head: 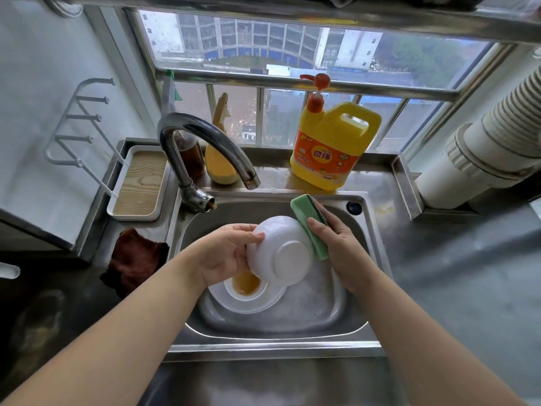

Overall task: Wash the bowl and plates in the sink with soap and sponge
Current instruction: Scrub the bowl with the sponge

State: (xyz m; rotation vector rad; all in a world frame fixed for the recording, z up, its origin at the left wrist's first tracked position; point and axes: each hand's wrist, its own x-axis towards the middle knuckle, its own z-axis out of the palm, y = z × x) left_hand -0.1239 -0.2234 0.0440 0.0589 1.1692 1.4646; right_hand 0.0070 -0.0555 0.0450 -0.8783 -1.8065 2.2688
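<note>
Over the sink [358,323] the left hand [227,256] grips a white bowl [278,253] by its rim, thumb curled over the edge, fingers behind. The bowl is turned so its base faces the person, held above the basin. The right hand [336,244] pinches a green sponge [310,227], thumb on its near face and fingers wrapped behind; the sponge stands on end and presses against the bowl's right side, so the bowl sits between the two hands.

Below the bowl, on the sink floor, lie the plates [248,300]: a small one with brownish liquid in it sits on a larger white one, partly hidden by the bowl and the left hand. The sink floor looks wet.

The tap [205,148] arches from the sink's far left corner, its spout ending above the basin's far edge. On the table's far edge behind the sink stands a yellow soap jug [330,148] with an orange pump, well apart from the hands. Left of it are a yellow spray bottle [221,159] and a dark bottle [191,156] behind the tap. A white tray [137,186] lies at the table's far left corner, and a dark red cloth [134,259] lies just left of the sink.
</note>
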